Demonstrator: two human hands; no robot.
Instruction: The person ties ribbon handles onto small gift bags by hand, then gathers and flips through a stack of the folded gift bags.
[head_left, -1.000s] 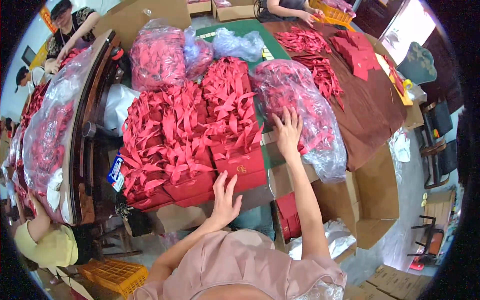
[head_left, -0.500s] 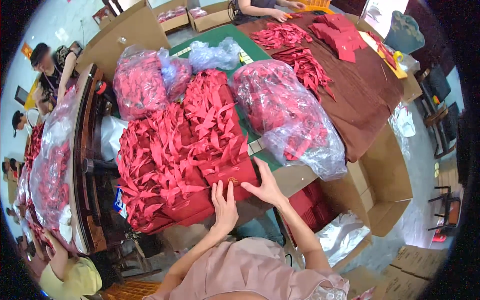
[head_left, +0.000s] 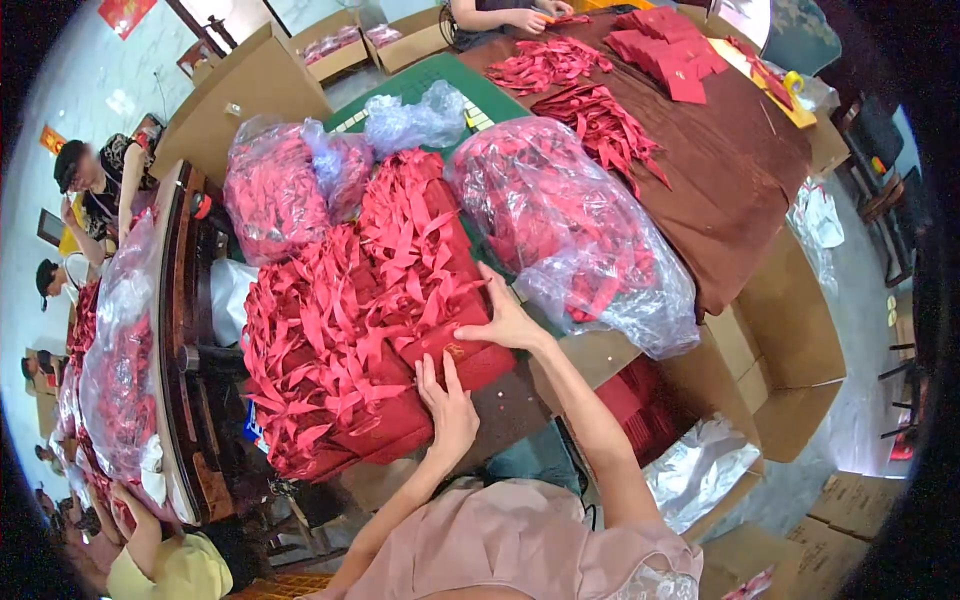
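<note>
A block of stacked dark red gift bags (head_left: 475,350) with bright red ribbon ties (head_left: 390,260) lies in packed rows at the near edge of the table. My left hand (head_left: 448,412) rests on the near side of the front bag, fingers stretched out against it. Along the right side of that row lies my right hand (head_left: 508,322), its thumb spread over the bag's top and its fingers reaching up the edge. Both hands touch the bags without closing round them; the right fingertips are partly hidden behind the row.
Clear plastic sacks of red goods lie right (head_left: 560,220) and behind (head_left: 275,195). More ribbons (head_left: 605,125) cover a brown cloth (head_left: 730,190), where another person's hands (head_left: 530,18) work. An open carton (head_left: 795,330) stands right. A dark wooden table edge (head_left: 185,350) runs along the left.
My right hand has moved farther up the right side of the front row. My left hand still lies on the near side. The whole view has shifted slightly.
</note>
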